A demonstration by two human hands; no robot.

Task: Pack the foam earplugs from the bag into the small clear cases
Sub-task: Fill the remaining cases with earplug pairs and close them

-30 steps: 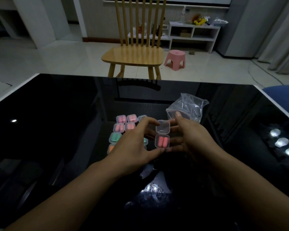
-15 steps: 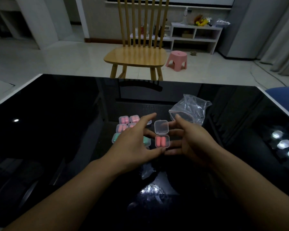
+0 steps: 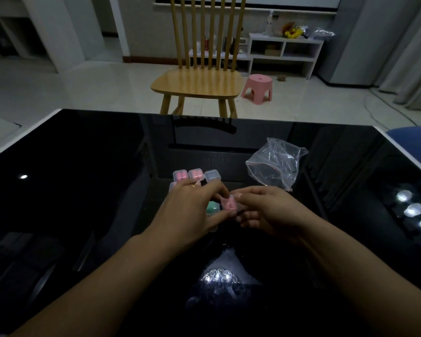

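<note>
Lid now folded shut; both hands (image 3: 229,212) pinch pink case (image 3: 229,203) mid-table.

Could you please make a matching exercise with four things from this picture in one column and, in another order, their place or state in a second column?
Things:
1. plastic bag
2. pink earplug case
3. green earplug case
4. stool

Places or states:
A. on the floor beside the wooden chair
B. held between the left hand and the right hand
C. lying crumpled on the black table, beyond the right hand
D. on the table, partly hidden by the left hand

Pairs: 1-C, 2-B, 3-D, 4-A
</note>
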